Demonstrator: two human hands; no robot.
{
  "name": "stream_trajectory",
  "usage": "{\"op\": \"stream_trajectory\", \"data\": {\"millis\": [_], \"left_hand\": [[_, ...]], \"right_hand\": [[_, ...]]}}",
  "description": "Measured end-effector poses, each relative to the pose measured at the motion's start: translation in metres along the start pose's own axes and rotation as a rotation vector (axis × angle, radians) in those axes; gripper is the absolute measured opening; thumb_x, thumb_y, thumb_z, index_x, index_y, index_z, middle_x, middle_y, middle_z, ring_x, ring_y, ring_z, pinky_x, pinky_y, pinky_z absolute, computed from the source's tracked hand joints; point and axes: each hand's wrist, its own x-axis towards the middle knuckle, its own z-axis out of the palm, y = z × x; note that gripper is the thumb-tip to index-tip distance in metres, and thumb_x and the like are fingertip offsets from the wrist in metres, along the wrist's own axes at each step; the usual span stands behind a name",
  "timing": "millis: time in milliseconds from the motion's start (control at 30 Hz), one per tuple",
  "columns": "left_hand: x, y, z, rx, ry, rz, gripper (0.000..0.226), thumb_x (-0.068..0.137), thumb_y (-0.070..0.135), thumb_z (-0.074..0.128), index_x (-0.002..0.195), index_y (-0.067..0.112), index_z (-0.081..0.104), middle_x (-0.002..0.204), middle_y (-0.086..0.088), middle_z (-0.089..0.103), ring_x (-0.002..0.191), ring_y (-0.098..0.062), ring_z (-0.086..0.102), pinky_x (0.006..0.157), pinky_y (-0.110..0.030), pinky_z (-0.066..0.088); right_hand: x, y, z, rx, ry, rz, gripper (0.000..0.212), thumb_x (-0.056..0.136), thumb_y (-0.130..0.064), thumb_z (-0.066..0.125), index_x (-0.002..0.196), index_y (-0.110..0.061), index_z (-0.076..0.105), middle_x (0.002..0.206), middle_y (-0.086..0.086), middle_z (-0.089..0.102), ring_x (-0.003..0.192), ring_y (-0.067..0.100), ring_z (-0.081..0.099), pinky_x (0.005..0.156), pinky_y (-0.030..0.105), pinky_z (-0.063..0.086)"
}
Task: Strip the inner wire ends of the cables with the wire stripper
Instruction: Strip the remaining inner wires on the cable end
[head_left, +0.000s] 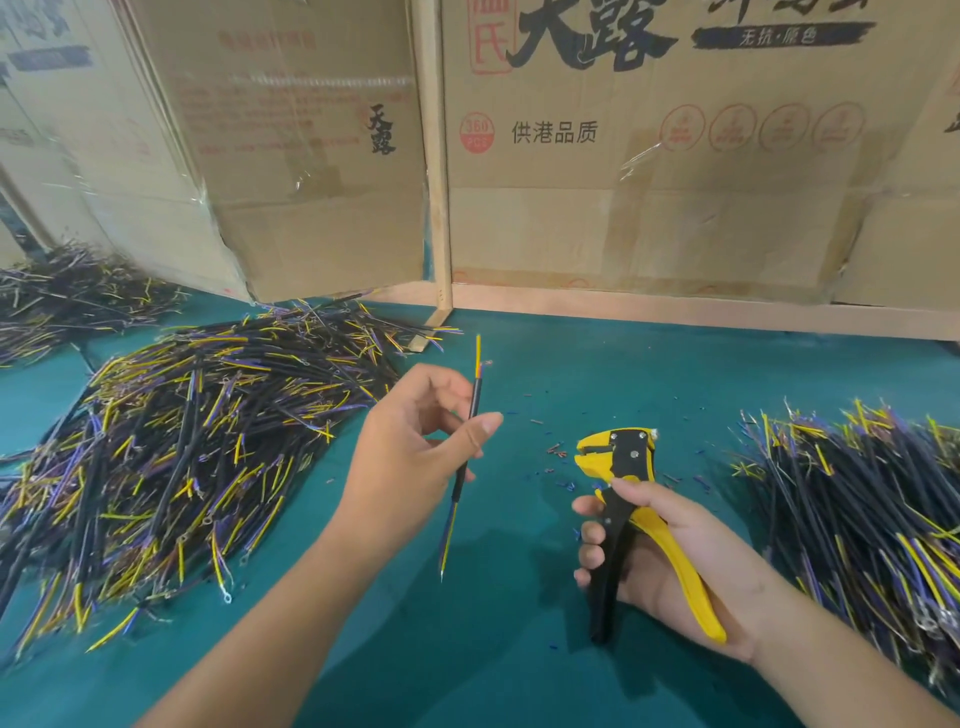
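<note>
We pinch the light, springy cable (470, 439) mid-sheath in our left hand (410, 447), while our right hand (670, 561) grips the wire stripper (631, 499) at centre frame.

Only readable stuff is on the brown cardboard boxes at the back. Big brown cardboard box on the right (675, 156) has huge black brush chars "天露" up top, a dark banner w/ "无抗·原色", then "供港品质" lower down next to a red round stamp saying "360 PCS". Middle brown cardboard box (311, 156) has small black "天露" written vertically; its red print is too faded to read.
</note>
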Motion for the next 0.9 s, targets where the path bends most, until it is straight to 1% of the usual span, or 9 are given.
{"op": "stream_trajectory", "data": {"millis": [133, 267, 433, 500, 567, 667, 733, 833, 900], "left_hand": [[-0.002, 0.003, 0.009, -0.169, 0.008, -0.101, 0.023, 0.082, 0.007, 0.076, 0.090, 0.010, 0.055, 0.080, 0.000, 0.056, 0.051, -0.020, 0.058, 0.043, -0.028, 0.050], [-0.005, 0.005, 0.015, -0.320, 0.029, -0.191, 0.037, 0.075, 0.017, 0.076, 0.101, 0.005, 0.053, 0.077, -0.002, 0.058, 0.044, -0.019, 0.056, 0.042, -0.025, 0.046], [-0.006, 0.004, 0.015, -0.339, -0.003, -0.214, 0.041, 0.086, 0.007, 0.073, 0.121, 0.015, 0.052, 0.072, 0.001, 0.058, 0.044, -0.022, 0.058, 0.045, -0.026, 0.048], [-0.007, 0.004, 0.014, -0.332, -0.026, -0.214, 0.044, 0.088, 0.006, 0.072, 0.125, 0.021, 0.054, 0.072, 0.001, 0.058, 0.046, -0.024, 0.061, 0.046, -0.026, 0.049], [-0.007, 0.004, 0.015, -0.342, -0.047, -0.223, 0.045, 0.088, 0.008, 0.073, 0.127, 0.022, 0.054, 0.073, 0.000, 0.057, 0.048, -0.024, 0.063, 0.047, -0.026, 0.050], [-0.008, 0.005, 0.016, -0.359, -0.055, -0.233, 0.045, 0.085, 0.015, 0.073, 0.126, 0.019, 0.054, 0.074, -0.001, 0.059, 0.051, -0.025, 0.066, 0.049, -0.026, 0.051], [-0.008, 0.005, 0.016, -0.357, -0.047, -0.221, 0.038, 0.089, 0.013, 0.070, 0.124, 0.019, 0.057, 0.076, -0.003, 0.060, 0.052, -0.025, 0.067, 0.049, -0.026, 0.052], [-0.009, 0.006, 0.016, -0.334, -0.025, -0.199, 0.026, 0.093, 0.011, 0.066, 0.118, 0.020, 0.064, 0.078, -0.004, 0.062, 0.048, -0.022, 0.065, 0.045, -0.024, 0.051], [-0.008, 0.007, 0.016, -0.347, -0.010, -0.196, 0.030, 0.091, 0.014, 0.067, 0.120, 0.018, 0.062, 0.081, -0.006, 0.062, 0.043, -0.022, 0.061, 0.042, -0.024, 0.049]], "right_hand": [[0.006, 0.001, -0.005, 0.005, 0.024, 0.019, 0.052, 0.067, -0.036, 0.087, 0.101, 0.000, 0.073, 0.077, 0.014, 0.056, 0.066, 0.032, 0.056, 0.073, 0.050, 0.053], [0.009, 0.001, -0.007, 0.007, 0.007, 0.032, 0.049, 0.070, -0.037, 0.085, 0.102, -0.001, 0.073, 0.078, 0.014, 0.057, 0.066, 0.032, 0.057, 0.074, 0.050, 0.052], [0.006, 0.000, -0.003, -0.017, 0.013, 0.013, 0.049, 0.065, -0.036, 0.087, 0.098, -0.001, 0.074, 0.077, 0.014, 0.056, 0.065, 0.031, 0.056, 0.072, 0.048, 0.053], [0.004, -0.001, -0.004, -0.012, -0.011, 0.013, 0.047, 0.071, -0.036, 0.085, 0.101, -0.001, 0.073, 0.079, 0.014, 0.055, 0.067, 0.031, 0.056, 0.074, 0.049, 0.053], [0.003, -0.001, -0.004, -0.016, -0.042, 0.017, 0.045, 0.077, -0.036, 0.081, 0.104, -0.001, 0.071, 0.081, 0.014, 0.055, 0.069, 0.031, 0.056, 0.075, 0.049, 0.053], [0.004, 0.000, -0.003, -0.021, 0.001, 0.013, 0.048, 0.069, -0.036, 0.085, 0.100, -0.001, 0.072, 0.078, 0.014, 0.055, 0.066, 0.031, 0.056, 0.072, 0.049, 0.053], [0.006, 0.000, -0.002, -0.014, 0.021, 0.009, 0.049, 0.067, -0.036, 0.086, 0.098, -0.001, 0.073, 0.078, 0.014, 0.055, 0.065, 0.031, 0.056, 0.071, 0.048, 0.053], [0.004, 0.000, -0.003, -0.002, 0.006, 0.014, 0.048, 0.071, -0.036, 0.085, 0.101, -0.001, 0.072, 0.079, 0.014, 0.055, 0.067, 0.031, 0.056, 0.073, 0.049, 0.052], [0.002, -0.001, -0.002, -0.007, -0.010, 0.015, 0.048, 0.073, -0.035, 0.084, 0.103, 0.000, 0.071, 0.080, 0.015, 0.054, 0.068, 0.030, 0.056, 0.074, 0.049, 0.052]]}}
